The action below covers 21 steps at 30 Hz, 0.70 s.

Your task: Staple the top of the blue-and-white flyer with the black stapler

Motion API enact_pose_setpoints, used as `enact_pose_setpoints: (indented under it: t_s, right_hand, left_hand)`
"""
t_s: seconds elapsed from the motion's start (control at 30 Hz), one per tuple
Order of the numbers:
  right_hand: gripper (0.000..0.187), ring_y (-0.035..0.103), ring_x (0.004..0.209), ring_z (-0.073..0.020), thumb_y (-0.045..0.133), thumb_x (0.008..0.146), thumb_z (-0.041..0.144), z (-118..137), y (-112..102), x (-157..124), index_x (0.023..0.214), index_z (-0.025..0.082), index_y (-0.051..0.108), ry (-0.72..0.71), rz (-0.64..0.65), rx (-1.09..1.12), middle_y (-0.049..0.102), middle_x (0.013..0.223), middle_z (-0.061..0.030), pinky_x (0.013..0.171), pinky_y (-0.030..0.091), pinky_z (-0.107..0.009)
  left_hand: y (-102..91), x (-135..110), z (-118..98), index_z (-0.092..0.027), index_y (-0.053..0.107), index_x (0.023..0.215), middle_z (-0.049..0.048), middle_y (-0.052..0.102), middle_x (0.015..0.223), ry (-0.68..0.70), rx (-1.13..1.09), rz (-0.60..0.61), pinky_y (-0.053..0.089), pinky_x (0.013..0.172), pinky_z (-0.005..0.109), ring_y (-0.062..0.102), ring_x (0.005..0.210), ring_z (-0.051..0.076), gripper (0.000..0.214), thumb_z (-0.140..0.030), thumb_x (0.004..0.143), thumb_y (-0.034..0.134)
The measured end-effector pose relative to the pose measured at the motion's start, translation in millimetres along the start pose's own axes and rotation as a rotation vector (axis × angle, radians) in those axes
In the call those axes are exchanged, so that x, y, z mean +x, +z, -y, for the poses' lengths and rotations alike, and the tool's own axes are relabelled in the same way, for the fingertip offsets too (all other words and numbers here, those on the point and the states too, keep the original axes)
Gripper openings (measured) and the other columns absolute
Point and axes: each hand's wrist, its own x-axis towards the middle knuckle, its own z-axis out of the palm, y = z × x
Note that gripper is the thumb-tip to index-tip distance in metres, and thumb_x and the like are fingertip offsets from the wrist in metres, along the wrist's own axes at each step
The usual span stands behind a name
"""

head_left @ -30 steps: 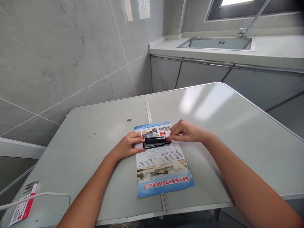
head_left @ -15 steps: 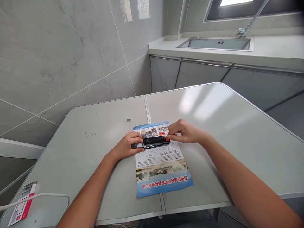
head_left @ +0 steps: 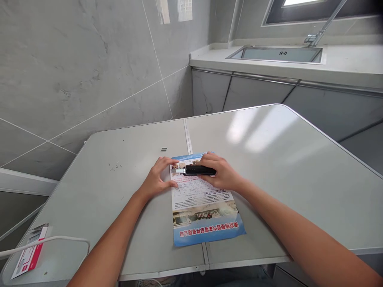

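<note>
A black stapler (head_left: pixel 194 170) is gripped at its right end by my right hand (head_left: pixel 220 171), above a printed leaflet (head_left: pixel 206 199). Its silvery metal end points left. My left hand (head_left: pixel 158 177) is open beside that end, thumb and fingers spread on either side with a gap between them. The leaflet lies on the table across the seam, its blue band with red lettering towards me. Two short staple strips (head_left: pixel 164 149) rest just beyond the leaflet's far left corner.
Loose staples (head_left: pixel 115 166) are scattered on the left of the white table (head_left: pixel 143 239). A red and white packet (head_left: pixel 31 251) lies at the near left under a white cable (head_left: pixel 60 238). Beyond the table is a counter with a sink (head_left: pixel 278 55); a tiled wall rises at the left.
My right hand has gone from pinching the stapler's right end to wrapping round it. My left hand has let go of the stapler and opened. The view has shifted slightly.
</note>
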Motion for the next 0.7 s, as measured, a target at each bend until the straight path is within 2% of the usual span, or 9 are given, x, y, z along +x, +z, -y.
enact_pose_setpoints:
  t_s: [0.07, 0.1, 0.17, 0.23, 0.27, 0.33, 0.43, 0.53, 0.7]
  right_hand:
    - [0.024, 0.056, 0.088, -0.0225, 0.065, 0.093, 0.019, -0.1, 1.4, -0.6, 0.117, 0.022, 0.068, -0.05, -0.163, -0.098, 0.068, 0.098, -0.0077, 0.077, 0.048, -0.037]
    - [0.027, 0.055, 0.087, -0.0224, 0.063, 0.093, 0.016, 0.2, 2.2, -1.2, 0.119, 0.023, 0.067, -0.099, -0.224, -0.175, 0.069, 0.099, -0.0077, 0.077, 0.048, -0.038]
    - [0.033, 0.054, 0.085, -0.0219, 0.059, 0.093, 0.011, 1.7, 3.2, -3.1, 0.123, 0.025, 0.065, -0.228, -0.258, -0.358, 0.071, 0.099, -0.0062, 0.076, 0.045, -0.039]
    - [0.037, 0.054, 0.085, -0.0208, 0.057, 0.095, 0.007, 4.8, 2.8, -5.0, 0.125, 0.027, 0.064, -0.349, -0.209, -0.522, 0.072, 0.099, -0.0031, 0.076, 0.042, -0.039]
    - [0.037, 0.054, 0.086, -0.02, 0.057, 0.096, 0.007, 6.8, 2.0, -5.7, 0.125, 0.029, 0.064, -0.392, -0.177, -0.581, 0.073, 0.099, -0.0016, 0.077, 0.042, -0.039]
    - [0.034, 0.054, 0.09, -0.0186, 0.058, 0.098, 0.008, 11.3, 0.2, -6.1, 0.124, 0.029, 0.065, -0.454, -0.148, -0.66, 0.073, 0.102, 0.0, 0.08, 0.041, -0.038]
    - [0.03, 0.052, 0.093, -0.0178, 0.062, 0.097, 0.007, 17.1, -2.0, -4.8, 0.119, 0.027, 0.068, -0.517, -0.173, -0.723, 0.072, 0.105, -0.0003, 0.083, 0.039, -0.038]
    - [0.026, 0.05, 0.092, -0.0171, 0.064, 0.097, 0.008, 20.0, -2.5, -3.0, 0.112, 0.028, 0.07, -0.554, -0.197, -0.772, 0.071, 0.102, 0.0006, 0.085, 0.038, -0.037]
    - [0.02, 0.049, 0.091, -0.0165, 0.067, 0.097, 0.012, 22.4, -2.6, -0.9, 0.11, 0.026, 0.072, -0.589, -0.192, -0.803, 0.071, 0.103, -0.0001, 0.085, 0.039, -0.036]
  left_hand:
    - [1.6, 0.8, 0.3, -0.024, 0.067, 0.13, 0.0116, 0.064, 0.129, -0.093, -0.239, -0.108, 0.044, 0.111, 0.045, 0.058, 0.122, 0.03, 0.062, -0.056, 0.079, 0.084]
    - [2.8, 0.9, -0.1, -0.024, 0.064, 0.133, 0.0131, 0.062, 0.133, -0.161, -0.389, -0.116, 0.045, 0.111, 0.045, 0.059, 0.123, 0.03, 0.064, -0.057, 0.082, 0.082]
    - [5.0, 0.4, -1.6, -0.022, 0.058, 0.141, 0.0174, 0.061, 0.138, -0.308, -0.683, -0.001, 0.047, 0.11, 0.046, 0.062, 0.124, 0.032, 0.075, -0.063, 0.082, 0.079]
    - [6.4, -1.3, -3.0, -0.019, 0.057, 0.144, 0.0207, 0.063, 0.137, -0.425, -0.867, 0.191, 0.05, 0.108, 0.046, 0.064, 0.123, 0.033, 0.081, -0.065, 0.08, 0.079]
    - [6.6, -2.5, -3.0, -0.018, 0.059, 0.143, 0.0211, 0.063, 0.137, -0.467, -0.91, 0.263, 0.051, 0.107, 0.045, 0.065, 0.122, 0.032, 0.079, -0.062, 0.081, 0.081]
    - [6.3, -4.6, -1.5, -0.017, 0.062, 0.141, 0.0197, 0.065, 0.137, -0.533, -0.94, 0.317, 0.054, 0.104, 0.04, 0.066, 0.121, 0.03, 0.07, -0.051, 0.083, 0.084]
    - [4.3, -5.9, 2.4, -0.016, 0.066, 0.138, 0.0169, 0.07, 0.131, -0.608, -0.966, 0.314, 0.057, 0.098, 0.033, 0.07, 0.114, 0.024, 0.058, -0.039, 0.087, 0.083]
    - [2.1, -4.7, 2.7, -0.016, 0.067, 0.136, 0.0148, 0.074, 0.123, -0.616, -1.001, 0.303, 0.058, 0.095, 0.029, 0.073, 0.108, 0.021, 0.051, -0.034, 0.091, 0.08]
    - [1.7, -2.2, -1.7, -0.015, 0.072, 0.13, 0.0141, 0.077, 0.117, -0.608, -1.023, 0.307, 0.057, 0.096, 0.029, 0.073, 0.112, 0.023, 0.043, -0.031, 0.091, 0.08]
